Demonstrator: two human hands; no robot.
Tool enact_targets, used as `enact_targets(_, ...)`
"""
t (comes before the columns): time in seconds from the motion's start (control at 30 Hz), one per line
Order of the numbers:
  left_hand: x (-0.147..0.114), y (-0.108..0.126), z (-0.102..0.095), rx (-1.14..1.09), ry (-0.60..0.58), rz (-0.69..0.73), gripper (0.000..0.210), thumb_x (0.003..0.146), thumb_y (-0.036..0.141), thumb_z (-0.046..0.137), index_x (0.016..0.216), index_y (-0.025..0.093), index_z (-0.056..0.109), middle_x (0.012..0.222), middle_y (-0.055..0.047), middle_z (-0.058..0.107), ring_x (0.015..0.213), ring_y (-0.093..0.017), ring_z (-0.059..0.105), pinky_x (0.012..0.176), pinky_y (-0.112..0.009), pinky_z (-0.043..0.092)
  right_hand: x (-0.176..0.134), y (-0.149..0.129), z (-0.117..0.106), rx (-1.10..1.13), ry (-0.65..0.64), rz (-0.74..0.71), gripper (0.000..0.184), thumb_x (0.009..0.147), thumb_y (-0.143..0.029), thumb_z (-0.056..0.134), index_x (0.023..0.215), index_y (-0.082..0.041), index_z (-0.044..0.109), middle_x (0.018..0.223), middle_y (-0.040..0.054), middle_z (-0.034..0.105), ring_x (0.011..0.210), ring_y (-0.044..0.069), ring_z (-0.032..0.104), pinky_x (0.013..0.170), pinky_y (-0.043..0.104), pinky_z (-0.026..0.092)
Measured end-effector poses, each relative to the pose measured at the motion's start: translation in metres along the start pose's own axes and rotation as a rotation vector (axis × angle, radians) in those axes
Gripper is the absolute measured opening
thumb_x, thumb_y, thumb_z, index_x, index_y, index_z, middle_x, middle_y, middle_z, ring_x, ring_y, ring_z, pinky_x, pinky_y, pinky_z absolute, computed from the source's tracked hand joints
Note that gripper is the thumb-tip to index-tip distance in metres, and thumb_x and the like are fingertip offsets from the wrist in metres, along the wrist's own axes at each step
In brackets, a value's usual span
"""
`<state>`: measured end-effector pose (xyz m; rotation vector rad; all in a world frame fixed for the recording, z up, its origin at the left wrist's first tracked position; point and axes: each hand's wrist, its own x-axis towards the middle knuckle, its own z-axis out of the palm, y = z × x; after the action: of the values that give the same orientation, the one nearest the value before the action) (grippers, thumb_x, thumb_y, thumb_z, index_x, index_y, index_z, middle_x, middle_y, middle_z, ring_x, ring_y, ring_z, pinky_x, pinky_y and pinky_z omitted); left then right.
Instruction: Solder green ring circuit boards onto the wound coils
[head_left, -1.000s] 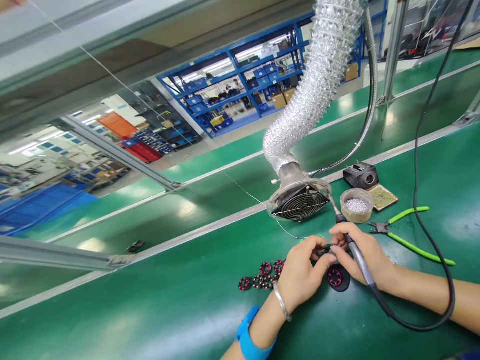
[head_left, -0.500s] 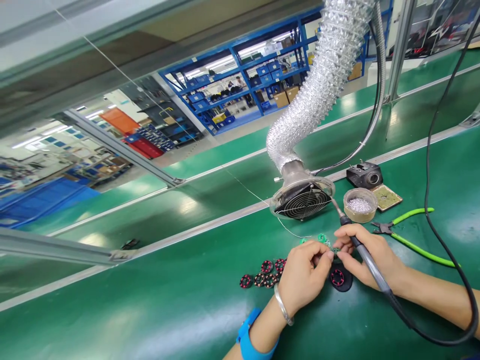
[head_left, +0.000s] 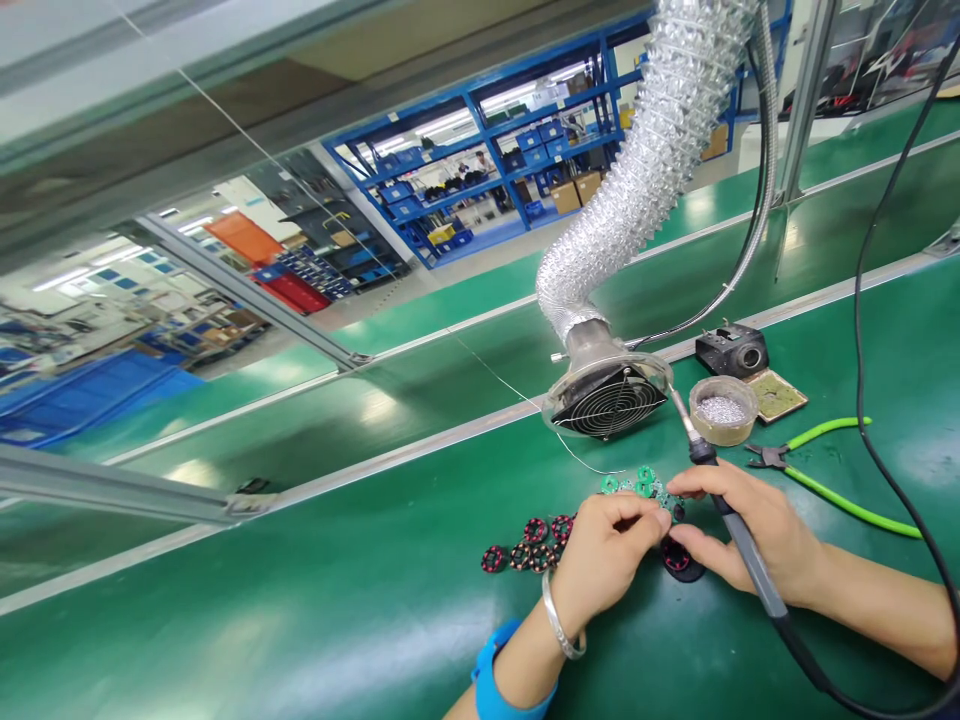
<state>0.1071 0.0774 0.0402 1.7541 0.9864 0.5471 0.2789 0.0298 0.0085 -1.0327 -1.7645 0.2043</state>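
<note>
My left hand [head_left: 611,555] has its thumb and forefinger pinched together; what lies between them is hidden. My right hand [head_left: 765,530] holds a soldering iron [head_left: 742,545] slantwise, its metal tip pointing up and left by the fan. The thumb and forefinger of that hand are parted, close to the left fingertips. A small dark piece [head_left: 679,511] shows between the hands. Below it, a red-and-black ring part [head_left: 676,556] lies on a black round base [head_left: 684,575], partly covered by my right thumb. Small green circuit boards [head_left: 645,482] lie just beyond my fingers.
Several red-and-black rings [head_left: 535,530] lie left of my left hand. A fume extractor fan [head_left: 611,403] hangs on a silver duct [head_left: 637,180]. At right are a tub of metal shavings [head_left: 724,410], an iron stand [head_left: 731,350] and green-handled cutters [head_left: 847,490]. Solder wire [head_left: 585,463] dangles beside the fan.
My right forefinger and thumb have shifted slightly and the soldering iron has turned a little steeper. More of the green boards shows, and a small dark piece now appears between the hands.
</note>
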Motion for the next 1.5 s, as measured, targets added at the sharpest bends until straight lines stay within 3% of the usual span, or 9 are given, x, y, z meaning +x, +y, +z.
enact_targets(0.1,-0.001,0.002,-0.012,0.193,-0.064,0.083,0.025,0.085,0.024,0.055,0.066,0.017,0.070,0.063,-0.001,0.063,0.064,-0.015,0.056,0.063,-0.026,0.045,-0.003,0.007,-0.006,-0.048,-0.062,-0.041,0.034,0.084,-0.011,0.054,0.116,-0.021,0.050,0.099,0.0067,0.068,0.082,0.019,0.064,0.073,0.033,0.056)
enact_targets(0.23,0.008,-0.005,-0.049,0.758,0.112,0.101,0.024,0.083,0.015,0.059,0.102,0.019,0.073,0.097,-0.007,0.071,0.093,-0.024,0.061,0.086,-0.040,0.048,-0.013,0.029,-0.023,-0.064,-0.281,0.009,0.039,0.080,-0.005,0.048,0.115,-0.021,0.053,0.098,0.0067,0.067,0.084,0.019,0.062,0.074,0.033,0.056)
enact_targets(0.43,0.037,-0.032,-0.075,0.981,0.030,0.066,0.019,0.079,0.015,0.068,0.095,0.022,0.074,0.093,-0.005,0.068,0.092,-0.023,0.063,0.083,-0.035,0.051,-0.022,0.052,-0.039,-0.077,-0.421,0.010,0.047,0.078,-0.004,0.048,0.120,-0.023,0.055,0.105,0.0066,0.067,0.093,0.020,0.064,0.078,0.034,0.056)
enact_targets(0.63,0.033,-0.028,-0.071,0.962,0.065,0.098,0.013,0.083,0.011,0.057,0.078,0.019,0.066,0.085,-0.003,0.066,0.076,-0.018,0.064,0.071,-0.030,0.050,-0.024,0.044,-0.045,-0.105,-0.339,0.017,0.039,0.082,-0.005,0.048,0.116,-0.022,0.056,0.100,0.0073,0.069,0.086,0.019,0.065,0.075,0.034,0.057)
enact_targets(0.73,0.015,-0.014,-0.060,0.803,0.110,0.226,0.013,0.090,0.019,0.051,0.082,0.021,0.061,0.076,0.000,0.065,0.068,-0.015,0.063,0.065,-0.026,0.051,-0.036,0.027,-0.046,-0.116,-0.189,0.176,0.030,0.089,-0.010,0.049,0.115,-0.024,0.056,0.098,0.0053,0.070,0.086,0.018,0.067,0.077,0.032,0.057)
enact_targets(0.9,0.000,-0.009,-0.019,0.806,-0.061,0.475,0.022,0.091,0.012,0.045,0.095,0.024,0.063,0.090,-0.002,0.068,0.071,-0.013,0.066,0.062,-0.022,0.052,-0.060,-0.012,-0.040,-0.128,0.040,0.478,0.032,0.094,-0.022,0.047,0.125,-0.027,0.054,0.081,0.0008,0.068,0.065,0.014,0.067,0.060,0.022,0.057)
enact_targets(1.03,0.006,-0.018,-0.001,0.955,-0.065,0.537,0.029,0.086,0.006,0.047,0.100,0.025,0.064,0.091,-0.002,0.068,0.067,-0.014,0.065,0.056,-0.022,0.051,-0.067,-0.033,-0.031,-0.192,0.077,0.426,0.034,0.090,-0.018,0.049,0.121,-0.026,0.059,0.079,0.0039,0.063,0.063,0.016,0.064,0.052,0.025,0.055)
enact_targets(1.27,0.020,-0.025,-0.005,0.879,-0.097,0.556,0.030,0.089,0.007,0.046,0.097,0.027,0.066,0.085,0.000,0.067,0.064,-0.014,0.064,0.055,-0.023,0.049,-0.057,-0.045,-0.021,-0.293,0.156,0.316,0.038,0.080,-0.006,0.048,0.114,-0.022,0.056,0.065,0.0013,0.061,0.048,0.015,0.057,0.042,0.027,0.048)
enact_targets(1.5,0.020,-0.028,-0.006,0.891,-0.109,0.581,0.032,0.090,0.006,0.043,0.099,0.026,0.066,0.085,-0.001,0.066,0.063,-0.015,0.063,0.056,-0.025,0.049,-0.068,-0.044,-0.020,-0.339,0.073,0.377,0.036,0.082,-0.009,0.049,0.114,-0.024,0.054,0.072,0.0043,0.066,0.056,0.019,0.063,0.048,0.031,0.051)
